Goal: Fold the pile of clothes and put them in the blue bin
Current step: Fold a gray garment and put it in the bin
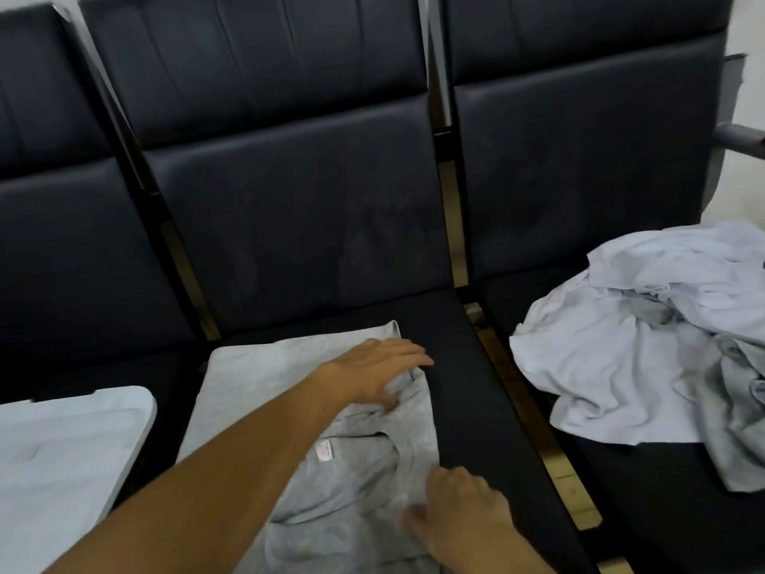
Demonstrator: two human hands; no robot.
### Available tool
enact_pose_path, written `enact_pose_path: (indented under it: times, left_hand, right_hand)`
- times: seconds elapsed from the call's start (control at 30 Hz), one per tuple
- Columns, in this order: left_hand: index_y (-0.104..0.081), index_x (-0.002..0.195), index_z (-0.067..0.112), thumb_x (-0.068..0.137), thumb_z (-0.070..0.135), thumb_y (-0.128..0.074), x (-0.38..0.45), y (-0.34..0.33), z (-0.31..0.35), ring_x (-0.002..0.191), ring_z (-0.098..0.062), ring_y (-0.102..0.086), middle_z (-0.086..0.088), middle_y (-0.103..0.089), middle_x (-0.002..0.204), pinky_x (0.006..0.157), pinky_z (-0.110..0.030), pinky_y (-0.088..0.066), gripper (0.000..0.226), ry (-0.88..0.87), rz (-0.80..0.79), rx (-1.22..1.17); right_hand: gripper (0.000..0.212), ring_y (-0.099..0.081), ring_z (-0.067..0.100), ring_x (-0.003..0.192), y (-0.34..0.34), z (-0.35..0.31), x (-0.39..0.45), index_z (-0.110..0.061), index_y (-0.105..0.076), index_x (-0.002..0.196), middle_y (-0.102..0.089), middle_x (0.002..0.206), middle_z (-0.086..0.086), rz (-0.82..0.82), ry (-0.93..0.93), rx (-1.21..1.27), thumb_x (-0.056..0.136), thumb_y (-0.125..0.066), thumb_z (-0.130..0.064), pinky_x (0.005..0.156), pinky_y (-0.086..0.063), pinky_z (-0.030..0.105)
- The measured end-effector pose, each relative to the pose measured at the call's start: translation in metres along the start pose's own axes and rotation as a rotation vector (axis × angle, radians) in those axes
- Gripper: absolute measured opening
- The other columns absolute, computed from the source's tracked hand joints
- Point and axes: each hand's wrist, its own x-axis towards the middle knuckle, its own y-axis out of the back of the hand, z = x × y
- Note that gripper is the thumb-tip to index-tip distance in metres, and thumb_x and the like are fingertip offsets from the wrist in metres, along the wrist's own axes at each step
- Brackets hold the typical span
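Observation:
A grey T-shirt [265, 379] lies partly folded on the middle black seat, its neck label facing up. My left hand [376, 368] reaches across it and lies flat on the shirt's right edge, fingers straight. My right hand [463, 507] rests on the shirt's lower right part near the collar, fingers bent down onto the cloth. A pile of unfolded pale blue and grey clothes [645, 337] sits on the right seat. A pale blue bin [62, 457], seen only in part, stands at the lower left.
Three black padded seats with tall backrests [289, 200] fill the view, with brass-coloured gaps [525, 403] between them. An armrest [741, 138] sticks out at the far right. Bare seat cushion [455, 366] lies right of the shirt.

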Motion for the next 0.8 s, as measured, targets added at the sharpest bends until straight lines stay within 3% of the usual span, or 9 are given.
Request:
enact_pose_path:
  times: [0.07,0.17,0.27,0.37,0.47,0.57,0.67,0.73,0.8]
  left_hand:
    - [-0.039,0.146,0.026,0.08,0.023,-0.077,0.023,0.006,0.01,0.136,-0.016,-0.037,0.003,-0.044,0.145,0.11,-0.031,-0.029,0.077,-0.036,-0.068,0.194]
    - [-0.059,0.117,0.02,0.08,0.026,-0.076,0.031,0.01,0.01,0.109,-0.021,-0.055,0.001,-0.058,0.107,0.089,-0.03,-0.041,0.042,-0.026,-0.175,0.275]
    - [-0.066,0.097,0.014,0.091,0.028,-0.062,0.017,0.014,-0.002,0.107,-0.022,-0.057,0.0,-0.059,0.109,0.09,-0.038,-0.048,0.016,0.011,-0.169,0.252]
    - [-0.066,0.109,0.021,0.093,0.027,-0.057,-0.018,0.028,-0.02,0.117,-0.023,-0.056,-0.001,-0.065,0.117,0.097,-0.036,-0.046,0.019,0.129,-0.004,0.23]
    - [-0.056,0.094,0.026,0.091,0.027,-0.06,-0.069,0.047,-0.03,0.088,-0.022,-0.063,0.0,-0.066,0.089,0.076,-0.04,-0.052,0.005,0.269,0.285,0.081]
    - [-0.064,0.089,0.029,0.084,0.007,-0.066,-0.132,0.058,-0.021,0.077,-0.019,-0.06,0.001,-0.064,0.08,0.069,-0.036,-0.051,0.022,0.43,0.575,-0.039]
    - [-0.074,0.081,0.009,0.077,-0.007,-0.069,-0.183,0.06,-0.003,0.072,-0.018,-0.054,0.004,-0.059,0.072,0.066,-0.03,-0.046,0.017,0.454,0.845,-0.041]
    - [-0.067,0.073,0.009,0.076,-0.006,-0.07,-0.215,0.067,0.011,0.074,-0.018,-0.053,0.007,-0.054,0.073,0.065,-0.027,-0.044,0.016,0.437,0.988,-0.066]
    - [-0.064,0.074,0.007,0.077,-0.001,-0.064,-0.243,0.077,0.023,0.074,-0.017,-0.057,0.002,-0.061,0.075,0.064,-0.027,-0.046,0.009,0.37,1.073,-0.11]
  right_hand:
    - [0.052,-0.046,0.024,0.129,-0.006,-0.002,0.006,-0.016,-0.04,0.14,-0.046,0.139,0.006,0.021,0.023,-0.051,0.099,-0.05,-0.047,0.101,-0.04,0.037]
    - [0.038,-0.048,0.026,0.125,-0.003,0.001,0.014,-0.016,-0.043,0.136,-0.045,0.137,0.007,0.018,0.082,0.066,0.101,-0.05,-0.031,0.099,-0.042,0.036]
    - [0.016,-0.056,0.022,0.102,0.011,0.011,0.017,-0.021,-0.055,0.112,-0.05,0.123,0.006,0.059,0.106,0.24,0.099,-0.047,-0.018,0.079,-0.045,0.027]
    - [0.022,-0.05,0.016,0.077,0.034,0.027,0.014,-0.025,-0.042,0.076,-0.048,0.096,0.001,0.265,0.128,0.312,0.094,-0.047,-0.014,0.061,-0.04,0.027]
    - [0.009,-0.056,0.019,0.082,0.067,0.036,0.0,-0.025,-0.049,0.089,-0.054,0.095,0.001,0.447,0.18,0.356,0.094,-0.051,-0.017,0.067,-0.047,0.031]
    - [0.012,-0.067,0.018,0.086,0.099,0.035,-0.026,-0.02,-0.069,0.099,-0.07,0.094,0.003,0.523,0.369,0.387,0.088,-0.068,-0.025,0.079,-0.057,0.036]
    - [0.008,-0.067,0.012,0.08,0.118,0.03,-0.056,-0.025,-0.077,0.084,-0.073,0.082,-0.003,0.578,0.505,0.266,0.088,-0.07,-0.023,0.071,-0.056,0.031]
    - [0.02,-0.065,0.012,0.075,0.126,0.025,-0.075,-0.034,-0.069,0.077,-0.069,0.079,-0.006,0.736,0.557,0.275,0.091,-0.065,-0.019,0.065,-0.053,0.032]
    - [0.02,-0.062,0.01,0.075,0.134,0.018,-0.097,-0.031,-0.065,0.085,-0.067,0.081,-0.007,0.894,0.653,0.341,0.094,-0.057,-0.016,0.06,-0.049,0.031]
